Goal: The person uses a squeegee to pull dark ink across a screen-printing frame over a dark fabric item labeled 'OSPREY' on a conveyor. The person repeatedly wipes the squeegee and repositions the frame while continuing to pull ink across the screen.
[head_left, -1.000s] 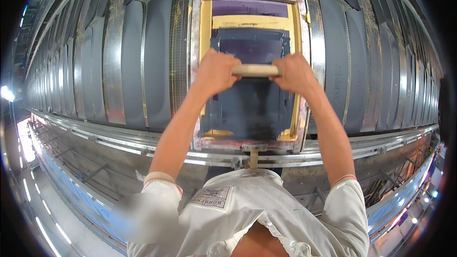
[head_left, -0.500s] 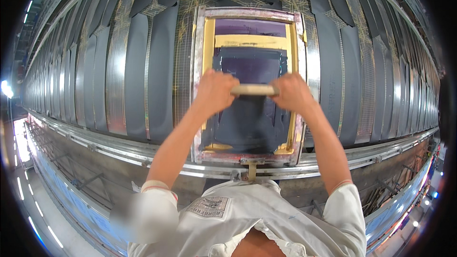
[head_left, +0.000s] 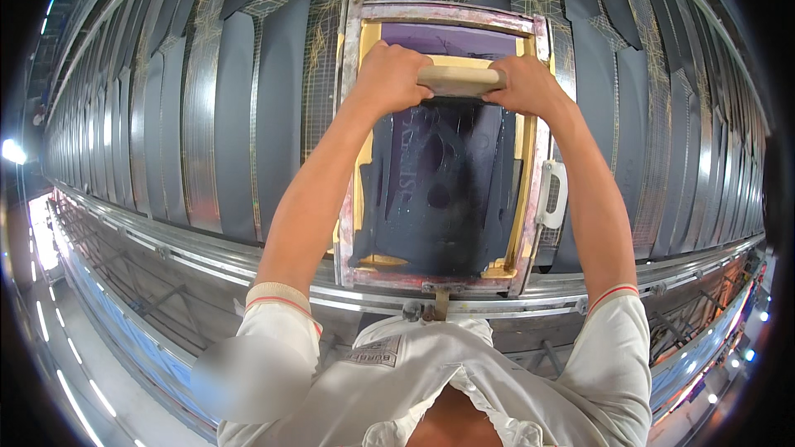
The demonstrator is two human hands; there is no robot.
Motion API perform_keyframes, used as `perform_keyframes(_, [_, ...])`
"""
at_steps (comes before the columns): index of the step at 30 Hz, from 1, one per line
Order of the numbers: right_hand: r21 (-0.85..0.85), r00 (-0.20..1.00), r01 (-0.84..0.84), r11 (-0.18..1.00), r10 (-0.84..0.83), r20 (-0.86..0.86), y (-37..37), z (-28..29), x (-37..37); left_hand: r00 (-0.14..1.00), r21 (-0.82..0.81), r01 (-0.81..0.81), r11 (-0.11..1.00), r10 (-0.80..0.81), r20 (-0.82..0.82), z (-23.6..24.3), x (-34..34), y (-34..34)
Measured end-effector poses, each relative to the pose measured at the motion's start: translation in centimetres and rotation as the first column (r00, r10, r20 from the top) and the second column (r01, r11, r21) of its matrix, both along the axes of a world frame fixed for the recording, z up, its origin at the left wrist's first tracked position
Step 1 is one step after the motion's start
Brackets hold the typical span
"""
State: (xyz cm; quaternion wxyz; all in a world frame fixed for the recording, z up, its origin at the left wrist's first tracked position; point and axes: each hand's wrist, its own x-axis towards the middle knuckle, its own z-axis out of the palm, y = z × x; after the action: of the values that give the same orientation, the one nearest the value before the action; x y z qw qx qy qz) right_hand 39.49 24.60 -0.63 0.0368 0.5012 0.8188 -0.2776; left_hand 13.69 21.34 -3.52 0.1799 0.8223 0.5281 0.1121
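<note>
Both my hands grip a squeegee [head_left: 460, 80] by its pale wooden handle, near the far end of a screen printing frame [head_left: 350, 58]. My left hand [head_left: 392, 79] is closed round the handle's left end and my right hand [head_left: 530, 85] round its right end. Inside the frame lies the dark mesh [head_left: 443, 199], wet with dark ink and bordered by yellow tape [head_left: 523, 167]. A darker streak runs down it behind the squeegee, and pale lettering and shapes show through. The squeegee's blade is mostly hidden beneath the handle.
Dark grey fabric pieces [head_left: 236, 108] lie in rows along the long table, on both sides of the frame. A white handle [head_left: 553, 194] sits at the frame's right side. A metal rail [head_left: 546, 302] runs along the table's near edge, between me and the frame.
Both hands have pushed the squeegee away from me, from the middle of the screen to its far end. My arms are stretched further, and the printed shapes now show in the mesh.
</note>
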Motion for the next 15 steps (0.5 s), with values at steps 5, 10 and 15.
perform_keyframes(5, [0.082,0.998,-0.048,0.995,0.052,-0.037,-7.2,-1.1,1.4,0.999,-0.012,0.025,1.000,-0.025,-0.038,-0.4,1.2,-7.5])
perform_keyframes(10, [0.099,0.996,-0.079,0.992,0.084,-0.043,-19.2,-1.6,2.6,0.996,-0.054,0.060,0.997,-0.063,-0.064,-0.4,2.0,-18.9])
perform_keyframes(15, [0.146,0.957,0.117,0.982,-0.073,-0.280,-22.2,0.0,3.6,0.999,0.132,0.004,0.991,-0.010,0.043,-1.6,1.5,-23.5])
